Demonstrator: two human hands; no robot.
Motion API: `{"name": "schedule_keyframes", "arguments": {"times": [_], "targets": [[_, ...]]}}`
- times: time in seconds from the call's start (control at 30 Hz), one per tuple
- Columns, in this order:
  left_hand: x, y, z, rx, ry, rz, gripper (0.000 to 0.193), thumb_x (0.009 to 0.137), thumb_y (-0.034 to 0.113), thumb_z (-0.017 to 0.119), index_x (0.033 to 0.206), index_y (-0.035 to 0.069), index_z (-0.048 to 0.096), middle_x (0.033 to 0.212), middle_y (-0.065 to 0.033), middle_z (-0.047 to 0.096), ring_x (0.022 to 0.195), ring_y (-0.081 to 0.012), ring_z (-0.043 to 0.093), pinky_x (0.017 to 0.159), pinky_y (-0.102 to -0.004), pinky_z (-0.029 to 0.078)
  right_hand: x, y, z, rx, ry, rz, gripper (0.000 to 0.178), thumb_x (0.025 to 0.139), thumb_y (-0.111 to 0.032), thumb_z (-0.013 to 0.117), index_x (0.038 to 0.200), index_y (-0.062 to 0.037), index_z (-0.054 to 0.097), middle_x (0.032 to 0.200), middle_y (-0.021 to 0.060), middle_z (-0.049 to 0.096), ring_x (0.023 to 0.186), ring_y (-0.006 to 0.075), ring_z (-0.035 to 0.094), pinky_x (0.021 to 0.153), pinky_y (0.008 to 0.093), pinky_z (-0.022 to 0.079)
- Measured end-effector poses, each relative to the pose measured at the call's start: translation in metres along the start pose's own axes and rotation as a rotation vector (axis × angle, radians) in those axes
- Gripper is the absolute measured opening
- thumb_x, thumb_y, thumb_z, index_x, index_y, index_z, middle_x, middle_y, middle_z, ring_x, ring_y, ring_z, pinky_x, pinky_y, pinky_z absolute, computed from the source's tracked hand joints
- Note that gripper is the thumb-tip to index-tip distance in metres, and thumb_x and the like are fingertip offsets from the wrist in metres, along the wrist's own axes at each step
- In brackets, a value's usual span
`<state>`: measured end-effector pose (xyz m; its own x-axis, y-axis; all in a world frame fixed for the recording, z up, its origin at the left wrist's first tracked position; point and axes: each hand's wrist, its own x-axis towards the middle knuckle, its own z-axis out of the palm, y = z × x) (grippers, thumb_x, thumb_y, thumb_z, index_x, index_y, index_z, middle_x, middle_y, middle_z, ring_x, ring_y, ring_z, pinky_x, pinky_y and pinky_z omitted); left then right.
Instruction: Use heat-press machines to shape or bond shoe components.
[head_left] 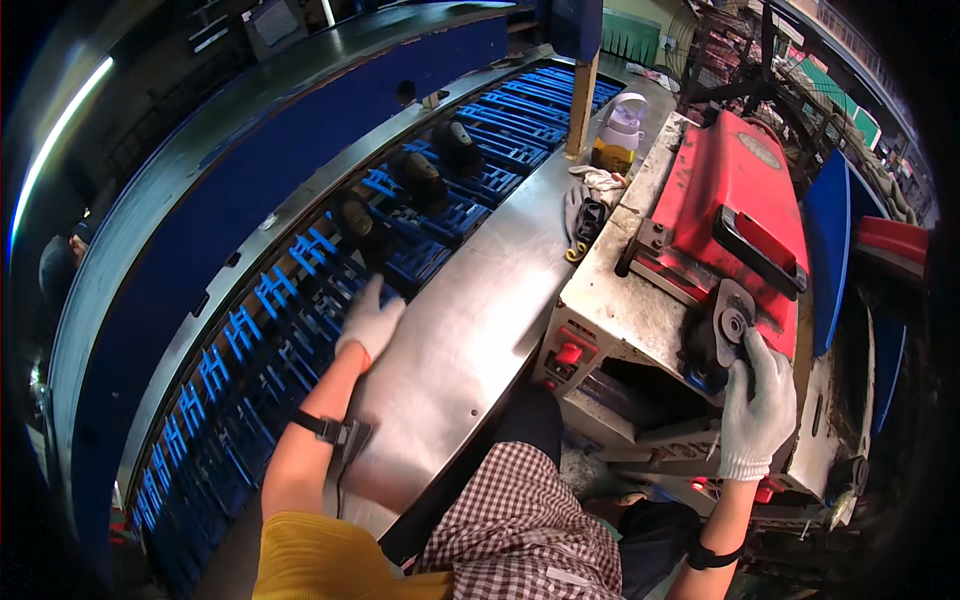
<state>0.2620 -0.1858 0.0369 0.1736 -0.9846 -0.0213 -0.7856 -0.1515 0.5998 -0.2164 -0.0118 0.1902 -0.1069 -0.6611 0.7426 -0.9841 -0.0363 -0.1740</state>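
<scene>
My right hand (757, 415), in a white knit glove, has its fingers closed on a dark shoe (733, 322) at the front of a red-topped machine (745, 190). The shoe's grey sole shows a ringed round pattern; its lower part lies in shadow. My left hand (370, 325), gloved too, reaches over the near edge of a conveyor of blue slats (300, 260), fingers apart and slightly blurred, with nothing seen in it. Just beyond it on the slats sit several dark, rounded shoe-like pieces (358, 215).
A bare metal ledge (480, 310) runs between conveyor and machine. On it lie gloves (600, 182) and a clear bottle with yellow liquid (618, 140). A wooden post (580, 110) rises from its far end. A red switch (569, 354) sits on the machine's front corner.
</scene>
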Motion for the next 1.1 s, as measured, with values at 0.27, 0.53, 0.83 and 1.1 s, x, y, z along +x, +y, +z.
{"name": "schedule_keyframes", "arguments": {"times": [0.27, 0.53, 0.83, 1.1], "targets": [[-0.043, 0.009, 0.036, 0.357, 0.126, 0.228, 0.063, 0.095, 0.042, 0.057, 0.144, 0.003, 0.049, 0.145, -0.0208, 0.053, 0.135, -0.0396, 0.048, 0.114, -0.0464, 0.038, -0.002, 0.0, -0.001, 0.001, -0.027, 0.085, 0.047, 0.081, -0.002, 0.076, 0.126, -0.0149, 0.071, 0.097, 0.0088, 0.069, 0.087, 0.0281, 0.067, 0.08, 0.0377, 0.053], [-0.045, 0.013, 0.036, 0.274, 0.184, 0.264, 0.056, 0.093, 0.038, 0.06, 0.137, 0.004, 0.055, 0.137, -0.0177, 0.059, 0.129, -0.0364, 0.053, 0.109, -0.0462, 0.042, -0.003, 0.004, -0.002, 0.017, -0.034, 0.119, 0.051, 0.076, -0.004, 0.078, 0.125, -0.0173, 0.071, 0.094, 0.007, 0.068, 0.086, 0.0266, 0.068, 0.078, 0.0375, 0.054], [-0.047, 0.012, 0.036, 0.25, 0.204, 0.243, 0.053, 0.094, 0.036, 0.058, 0.136, 0.004, 0.057, 0.137, -0.018, 0.061, 0.128, -0.0366, 0.055, 0.109, -0.0458, 0.043, -0.003, 0.004, -0.003, 0.032, -0.039, 0.136, 0.049, 0.075, -0.004, 0.078, 0.122, -0.016, 0.071, 0.095, 0.0075, 0.069, 0.088, 0.0275, 0.069, 0.08, 0.038, 0.054], [-0.048, 0.013, 0.035, 0.241, 0.191, 0.233, 0.053, 0.094, 0.036, 0.058, 0.137, 0.004, 0.057, 0.139, -0.0179, 0.06, 0.13, -0.0366, 0.054, 0.11, -0.0458, 0.042, -0.004, 0.006, -0.002, 0.033, -0.011, 0.12, 0.047, 0.075, -0.006, 0.079, 0.12, -0.0149, 0.071, 0.095, 0.0078, 0.069, 0.088, 0.028, 0.069, 0.079, 0.0382, 0.054]]}}
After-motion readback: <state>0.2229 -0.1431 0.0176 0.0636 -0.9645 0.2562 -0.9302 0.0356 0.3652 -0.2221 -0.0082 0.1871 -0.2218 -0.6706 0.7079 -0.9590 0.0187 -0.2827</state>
